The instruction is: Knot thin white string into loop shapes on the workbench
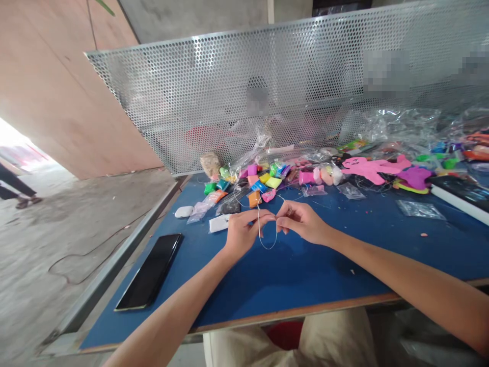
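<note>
Close together over the blue table, my left hand [243, 232] and my right hand [300, 221] pinch a thin pale cord [268, 248]. One loop of it hangs below my fingers, and more of it curves up behind them. Both sets of fingertips are closed and nearly touch. Just behind my hands lie small coloured clay packets [254, 199], among them orange, blue, yellow and pink ones. A white object [219, 223] lies beside my left hand, partly hidden by it. What exactly sits between the fingertips is too small to make out.
A black phone [150, 271] lies on the blue table [305, 285] at left. A perforated metal panel [229, 92] stands along the back. Pink figures [376, 168], clear plastic bags [420, 210] and a black-and-white box [462, 196] lie to the right. A person's legs [17, 186] show far left.
</note>
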{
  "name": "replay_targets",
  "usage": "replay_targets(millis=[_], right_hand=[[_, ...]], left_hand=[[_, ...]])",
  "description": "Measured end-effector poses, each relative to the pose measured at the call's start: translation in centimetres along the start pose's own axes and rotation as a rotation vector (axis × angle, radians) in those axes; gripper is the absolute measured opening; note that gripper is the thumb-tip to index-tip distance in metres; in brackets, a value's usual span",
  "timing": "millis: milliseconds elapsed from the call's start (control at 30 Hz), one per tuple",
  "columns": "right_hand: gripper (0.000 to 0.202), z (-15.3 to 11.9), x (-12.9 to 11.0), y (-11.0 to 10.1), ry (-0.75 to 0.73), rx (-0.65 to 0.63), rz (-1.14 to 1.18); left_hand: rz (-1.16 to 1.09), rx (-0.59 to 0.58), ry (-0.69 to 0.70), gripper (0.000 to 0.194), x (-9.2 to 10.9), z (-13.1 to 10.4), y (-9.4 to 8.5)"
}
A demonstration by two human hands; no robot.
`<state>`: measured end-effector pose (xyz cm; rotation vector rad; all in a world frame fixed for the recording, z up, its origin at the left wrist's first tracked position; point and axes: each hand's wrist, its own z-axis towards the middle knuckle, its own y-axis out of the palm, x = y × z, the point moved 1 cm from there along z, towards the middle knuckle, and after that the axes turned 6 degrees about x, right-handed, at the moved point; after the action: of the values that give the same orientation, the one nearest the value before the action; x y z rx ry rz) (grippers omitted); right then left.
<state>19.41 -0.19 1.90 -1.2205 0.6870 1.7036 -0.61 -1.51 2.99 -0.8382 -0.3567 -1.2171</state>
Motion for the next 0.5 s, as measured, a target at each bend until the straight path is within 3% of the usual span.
replay_targets(millis=[133,233,367,500], right_hand=[[0.021,0.1,0.1,-0.4,0.022,-0.012,-0.093],[0.020,0.4,0.6,-0.7,0.012,0.047,-0.131],[0.021,0.8,1.2,-1.2,0.008,0.141,-0.162],[0.025,1.2,1.6,-1.6,0.006,0.188,-0.140]], left_hand=[[-0.028,-0.094,-0.105,0.020,-0.3,0.4,-0.2],[-0.095,-0.135,-0.212,0.028,-1.1,0.7,-0.1],[-0.324,-0.100,-0.378,0.038,-2.2,0.9,0.4],[-0.296,-0.077,-0.402,0.042,-2.4,0.7,0.5]])
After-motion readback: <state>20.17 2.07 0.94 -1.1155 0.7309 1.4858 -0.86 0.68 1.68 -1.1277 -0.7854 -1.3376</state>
